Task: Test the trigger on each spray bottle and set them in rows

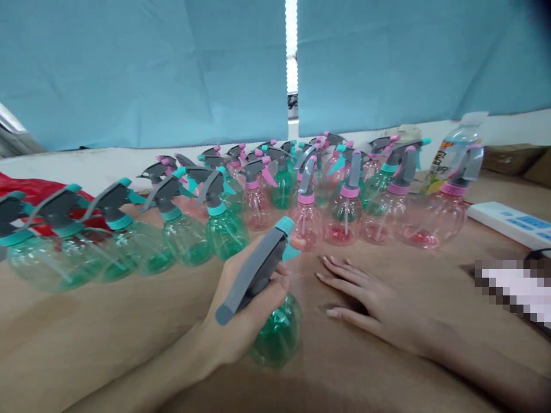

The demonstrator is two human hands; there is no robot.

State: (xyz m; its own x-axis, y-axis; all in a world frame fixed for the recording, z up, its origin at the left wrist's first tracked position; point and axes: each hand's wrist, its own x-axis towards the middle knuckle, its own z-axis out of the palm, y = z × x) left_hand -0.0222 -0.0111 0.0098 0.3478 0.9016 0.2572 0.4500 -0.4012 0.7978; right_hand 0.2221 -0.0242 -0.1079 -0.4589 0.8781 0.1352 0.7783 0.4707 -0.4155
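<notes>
My left hand is wrapped round the neck of a green spray bottle with a grey and turquoise trigger head. That bottle stands near the front middle, and my fingers hide its collar. To its right, my right hand lies palm down on the wooden table, fingers spread, holding nothing. Just beyond it stands a row of pink spray bottles. Several green spray bottles line up on the left, their grey heads turned different ways.
More pink and green bottles crowd behind the front rows. A labelled drink bottle stands at the back right. Nearby are a white power strip and cardboard boxes. Red plastic lies at the left. A blue curtain hangs behind.
</notes>
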